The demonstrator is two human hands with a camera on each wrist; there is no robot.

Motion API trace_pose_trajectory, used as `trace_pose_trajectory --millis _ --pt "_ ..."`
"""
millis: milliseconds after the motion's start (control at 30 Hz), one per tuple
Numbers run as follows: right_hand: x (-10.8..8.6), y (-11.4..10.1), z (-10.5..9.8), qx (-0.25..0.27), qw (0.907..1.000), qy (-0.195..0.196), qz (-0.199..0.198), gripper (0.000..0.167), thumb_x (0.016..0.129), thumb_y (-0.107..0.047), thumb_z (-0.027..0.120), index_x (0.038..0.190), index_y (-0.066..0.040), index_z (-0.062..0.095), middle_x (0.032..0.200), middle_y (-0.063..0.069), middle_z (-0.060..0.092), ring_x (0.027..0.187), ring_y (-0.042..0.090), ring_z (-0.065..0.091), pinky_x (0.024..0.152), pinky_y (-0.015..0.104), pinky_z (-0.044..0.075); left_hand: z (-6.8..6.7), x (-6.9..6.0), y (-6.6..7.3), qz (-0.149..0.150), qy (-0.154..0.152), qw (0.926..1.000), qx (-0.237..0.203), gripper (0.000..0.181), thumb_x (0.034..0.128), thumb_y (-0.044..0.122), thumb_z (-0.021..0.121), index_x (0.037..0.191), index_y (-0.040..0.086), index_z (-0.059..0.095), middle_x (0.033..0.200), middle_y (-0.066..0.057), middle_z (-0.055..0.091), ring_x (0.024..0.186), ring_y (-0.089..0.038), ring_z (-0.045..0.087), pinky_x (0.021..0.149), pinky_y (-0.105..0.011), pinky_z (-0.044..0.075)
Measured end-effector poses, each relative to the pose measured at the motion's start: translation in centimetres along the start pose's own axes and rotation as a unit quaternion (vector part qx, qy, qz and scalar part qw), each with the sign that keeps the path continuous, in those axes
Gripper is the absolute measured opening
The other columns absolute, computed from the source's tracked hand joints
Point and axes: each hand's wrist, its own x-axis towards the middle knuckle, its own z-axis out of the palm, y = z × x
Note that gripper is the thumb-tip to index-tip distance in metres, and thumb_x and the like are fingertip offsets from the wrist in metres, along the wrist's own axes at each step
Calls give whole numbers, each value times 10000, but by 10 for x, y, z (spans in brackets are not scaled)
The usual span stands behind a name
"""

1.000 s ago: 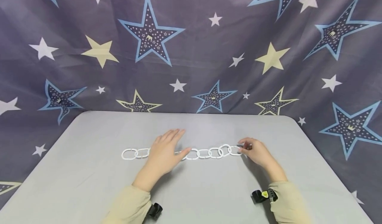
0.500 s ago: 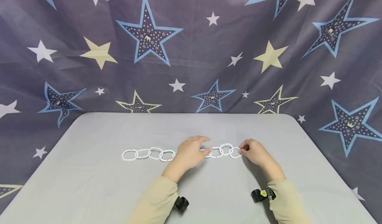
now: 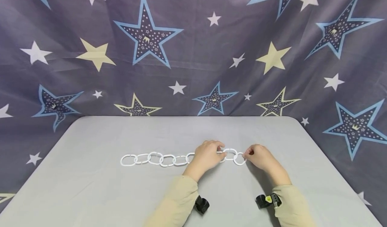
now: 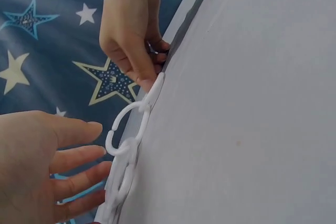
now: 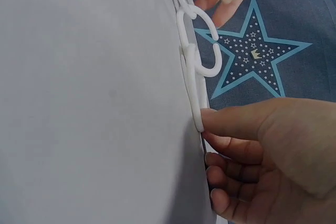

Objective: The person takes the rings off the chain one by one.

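White chain — part hidden behind left hand in head view.

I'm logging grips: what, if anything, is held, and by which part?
The right hand pinches the white chain by the outer edge of its end link; the left hand holds nothing.

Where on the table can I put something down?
The table is bare left of the left sleeve, and behind the white chain up to the starry cloth. It's crowded at the chain's right end, around the left hand and right hand.
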Motion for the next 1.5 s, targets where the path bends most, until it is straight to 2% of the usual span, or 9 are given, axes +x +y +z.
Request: trace_pose_trajectory --millis 167,367,467,633,767,933,1067,1233,1500 --pt "0 0 -1 103 9999 -49 19 150 898 -137 682 775 -52 673 706 4 602 639 147 499 603 303 424 4 1 0 -71 99 9999 45 226 874 368 745 1040 215 761 936 97 697 897 -143 593 743 -311 463" --pt "-1 2 -3 387 9992 -137 -28 129 901 -120 645 792 -54 665 702 -3 595 627 145 494 595 307 423 7 -1 -1 -301 171 9994 -66 86 843 335 779 875 255 777 855 149 690 849 -128 571 760 -338 457" --pt "-1 0 -4 577 9982 -134 -79 106 902 -119 638 829 -45 659 729 5 601 644 146 503 608 308 432 7 -1 0 -343 157 9992 -136 65 849 328 776 874 268 772 859 156 694 841 -119 574 754 -341 455" --pt "0 -6 -6 1242 9920 -104 -200 94 926 -81 623 945 10 621 797 61 640 687 177 570 602 281 466 6 -2 1 -149 303 9989 -333 64 875 297 752 925 260 762 896 150 710 799 -91 590 689 -291 446" --pt "0 -10 -7 1585 9867 91 -350 77 926 -25 610 979 31 598 774 98 645 684 218 606 577 260 468 7 -2 2 -82 394 9972 -634 51 900 279 729 944 256 739 906 150 710 785 -65 606 688 -265 442" --pt "1 -11 -9 1519 9860 453 -525 86 908 24 596 992 38 606 794 123 652 701 201 607 618 260 487 8 0 1 -106 433 9952 -876 46 917 277 714 953 257 734 929 136 719 887 -89 655 755 -301 470" --pt "2 -12 -8 1441 9860 572 -614 100 901 38 584 999 38 608 855 130 677 728 177 616 641 267 506 6 0 -1 -62 501 9960 -742 97 912 294 723 990 258 768 964 125 735 913 -96 675 744 -303 484" --pt "2 -14 -6 1303 9857 849 -655 91 909 18 603 998 5 620 852 82 674 743 174 598 685 299 489 3 -1 -3 -8 656 9965 -514 107 880 333 753 970 293 794 954 143 737 897 -92 678 685 -279 477" --pt "1 -24 -7 1276 9805 1349 -648 68 939 -31 624 1005 -33 636 834 64 655 717 176 573 671 303 467 0 -2 -1 -4 797 9946 -666 91 888 348 747 964 317 786 958 148 721 905 -72 655 715 -298 482"
